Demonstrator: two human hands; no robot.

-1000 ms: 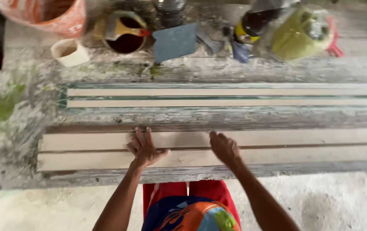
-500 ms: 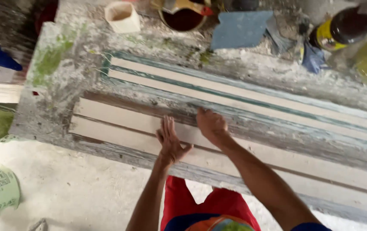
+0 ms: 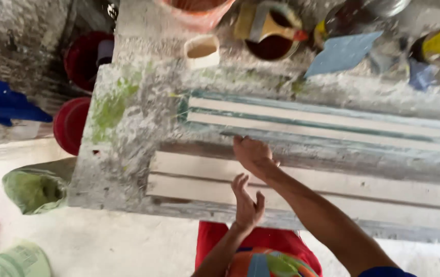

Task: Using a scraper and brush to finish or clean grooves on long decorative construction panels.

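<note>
**Hands on the pale strips at the worktop's near edge**

Two long pale flat strips (image 3: 302,187) lie side by side along the near edge of the grey, paint-spattered worktop (image 3: 127,154), running from about 9 o'clock toward 3 o'clock. The right hand (image 3: 251,154) rests palm-down at the far edge of the upper strip, fingers curled loosely over it, grasping nothing that can be seen. The left hand (image 3: 247,205) hovers just at 6 o'clock of the right, over the nearer strip, its fingers spread and released, holding nothing.

At 12 o'clock of the hands lies a second pair of pale strips with teal-painted edges (image 3: 322,123), parallel to the first pair. Beyond them, along the far side of the worktop, stand a small white cup (image 3: 202,51), a round pot of dark liquid with a wooden-handled brush (image 3: 274,33) across it, and a blue sheet of abrasive paper (image 3: 343,51). At 9 o'clock, off the worktop, sit a red bucket (image 3: 71,123) and a green sack (image 3: 35,187).
</note>
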